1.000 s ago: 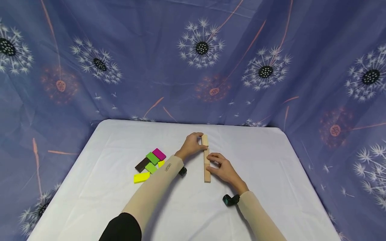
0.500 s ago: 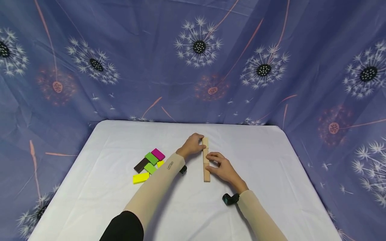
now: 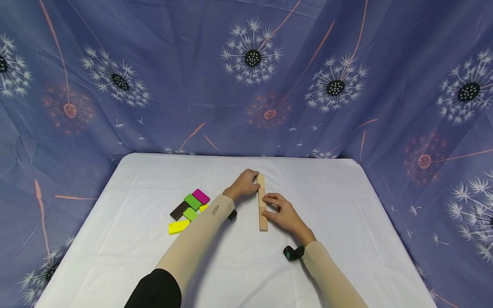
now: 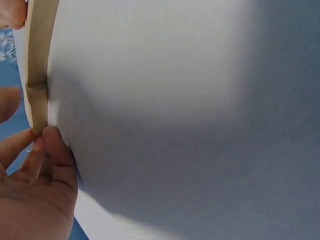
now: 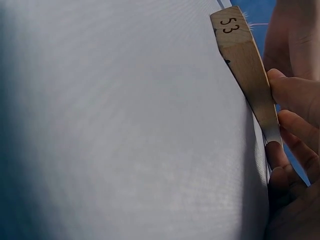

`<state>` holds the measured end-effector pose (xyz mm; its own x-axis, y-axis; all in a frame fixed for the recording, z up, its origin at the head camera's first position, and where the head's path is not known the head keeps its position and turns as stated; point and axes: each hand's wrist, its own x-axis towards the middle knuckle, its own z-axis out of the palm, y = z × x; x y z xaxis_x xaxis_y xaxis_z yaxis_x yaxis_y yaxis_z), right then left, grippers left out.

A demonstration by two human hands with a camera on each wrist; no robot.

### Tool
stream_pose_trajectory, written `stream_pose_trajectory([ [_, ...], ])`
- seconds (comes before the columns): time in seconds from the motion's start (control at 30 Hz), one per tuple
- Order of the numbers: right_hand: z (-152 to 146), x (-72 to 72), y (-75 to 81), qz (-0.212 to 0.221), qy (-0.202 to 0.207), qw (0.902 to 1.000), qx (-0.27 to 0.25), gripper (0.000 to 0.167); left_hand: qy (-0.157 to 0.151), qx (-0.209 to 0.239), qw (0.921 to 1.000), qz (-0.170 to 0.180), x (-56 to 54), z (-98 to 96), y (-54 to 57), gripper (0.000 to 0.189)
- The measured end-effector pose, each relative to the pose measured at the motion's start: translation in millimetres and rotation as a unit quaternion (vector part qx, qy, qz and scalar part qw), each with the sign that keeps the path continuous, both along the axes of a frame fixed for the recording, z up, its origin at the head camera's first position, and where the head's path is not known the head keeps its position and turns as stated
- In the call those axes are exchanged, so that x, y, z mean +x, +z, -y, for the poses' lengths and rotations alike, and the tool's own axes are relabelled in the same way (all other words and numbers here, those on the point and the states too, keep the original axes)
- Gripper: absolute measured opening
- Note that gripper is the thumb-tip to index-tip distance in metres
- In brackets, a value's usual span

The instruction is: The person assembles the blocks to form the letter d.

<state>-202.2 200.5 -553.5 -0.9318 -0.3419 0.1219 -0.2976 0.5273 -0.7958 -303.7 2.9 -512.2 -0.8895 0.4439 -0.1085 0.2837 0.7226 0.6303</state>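
Observation:
In the head view, several plain wooden blocks lie end to end in a narrow row (image 3: pixel 262 219) pointing away from me. My left hand (image 3: pixel 243 183) holds the far wooden block (image 3: pixel 260 180), index fingertip by its far end and thumb lower on its left side. In the left wrist view, fingertips gather round that end of the row (image 4: pixel 41 45). From the right, my right hand (image 3: pixel 286 214) touches the row with thumb and index finger spread along its side. The near end block (image 5: pixel 234 29) carries the number 53 in the right wrist view.
To the left lie a magenta block (image 3: pixel 201 196), green blocks (image 3: pixel 192 201), a dark brown block (image 3: pixel 179 211) and a yellow block (image 3: pixel 179 227); my left sleeve (image 3: pixel 196 237) partly covers another yellow one. A white cloth (image 3: pixel 327 192) covers the table. A blue dandelion-patterned curtain (image 3: pixel 173 77) hangs behind.
My left thumb has drawn back slightly to the left along the far block. My right hand stays against the row. The whole head view has shifted a little.

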Motion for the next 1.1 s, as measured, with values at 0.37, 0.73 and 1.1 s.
stream_pose_trajectory([
  [0.37,0,0.6,-0.2,0.005,-0.008,0.9999,0.008,0.047,0.005,0.034,0.9994,0.002,0.4,1.3,-2.3,0.049],
  [0.73,0,0.2,-0.8,0.005,-0.005,0.9999,0.008,0.048,0.005,0.024,0.9997,0.002,3.0,0.4,2.3,0.052],
  [1.1,0,1.6,0.3,0.002,0.000,1.0000,0.007,0.048,-0.027,0.064,0.9976,0.002,10.0,32.9,9.5,0.079],
])
